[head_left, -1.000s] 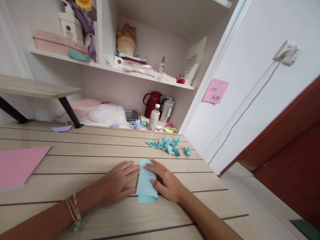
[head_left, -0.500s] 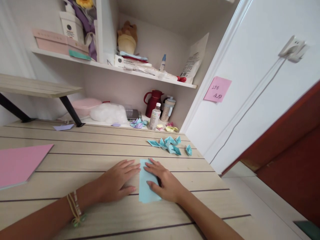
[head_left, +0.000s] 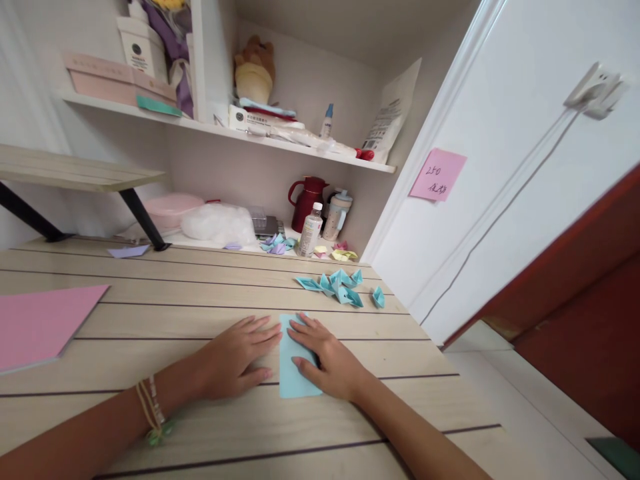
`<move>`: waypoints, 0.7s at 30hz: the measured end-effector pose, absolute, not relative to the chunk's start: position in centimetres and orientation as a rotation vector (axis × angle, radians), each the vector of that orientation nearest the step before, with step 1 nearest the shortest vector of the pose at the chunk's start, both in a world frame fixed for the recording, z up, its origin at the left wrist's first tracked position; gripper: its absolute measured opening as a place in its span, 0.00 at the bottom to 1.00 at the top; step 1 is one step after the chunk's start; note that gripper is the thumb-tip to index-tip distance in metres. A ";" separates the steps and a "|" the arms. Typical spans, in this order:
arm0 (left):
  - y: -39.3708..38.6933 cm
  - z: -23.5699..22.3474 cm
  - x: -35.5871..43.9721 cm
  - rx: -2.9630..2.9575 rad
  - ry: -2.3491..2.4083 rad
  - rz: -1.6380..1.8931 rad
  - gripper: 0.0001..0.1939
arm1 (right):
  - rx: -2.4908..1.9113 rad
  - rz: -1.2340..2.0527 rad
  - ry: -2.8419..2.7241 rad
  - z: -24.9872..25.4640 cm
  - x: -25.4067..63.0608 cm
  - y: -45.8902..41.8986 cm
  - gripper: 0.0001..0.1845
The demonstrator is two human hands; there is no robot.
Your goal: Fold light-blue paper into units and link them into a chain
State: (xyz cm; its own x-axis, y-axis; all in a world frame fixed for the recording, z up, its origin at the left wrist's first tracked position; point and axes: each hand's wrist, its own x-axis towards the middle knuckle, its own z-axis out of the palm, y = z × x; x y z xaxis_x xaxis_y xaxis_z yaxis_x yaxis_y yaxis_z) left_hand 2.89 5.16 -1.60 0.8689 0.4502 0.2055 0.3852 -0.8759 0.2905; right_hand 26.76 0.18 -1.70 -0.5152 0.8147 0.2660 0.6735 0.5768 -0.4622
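Note:
A light blue sheet of paper (head_left: pixel 294 377), folded over lengthwise, lies flat on the wooden table in front of me. My right hand (head_left: pixel 325 357) rests on it with fingers spread, covering much of its right side. On the left, my left hand (head_left: pixel 245 357) lies flat and open on the table, its fingertips at the paper's left edge. Beyond the hands sits a cluster of folded blue paper boats (head_left: pixel 337 287), with one more paper boat (head_left: pixel 379 297) a little apart to the right.
A pink paper stack (head_left: pixel 45 323) lies at the left, near a purple paper piece (head_left: pixel 129 251) and a small raised shelf (head_left: pixel 80 167). Behind the table stand a bottle (head_left: pixel 311 230), a red jug (head_left: pixel 306 200) and a tumbler (head_left: pixel 337 215). A wall (head_left: pixel 500 167) borders the right side.
The paper's curled near end has flattened down, its edges now lined up. My right hand has shifted slightly and pressed flatter over the paper; my left hand has stayed beside it.

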 end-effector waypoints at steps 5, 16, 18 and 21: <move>5.0 -1.4 2.9 2.837 0.656 0.349 0.28 | -1.214 0.386 -2.391 -1.6 26.7 0.2 0.28; 5.0 -1.1 3.0 2.840 0.677 0.317 0.28 | -1.207 0.338 -2.376 -2.1 26.8 0.5 0.28; 5.0 -1.2 3.1 2.842 0.671 0.326 0.28 | -1.201 0.337 -2.374 -2.1 26.8 0.5 0.28; 5.0 -1.2 3.1 2.846 0.671 0.328 0.28 | -1.196 0.340 -2.373 -2.1 26.8 0.4 0.28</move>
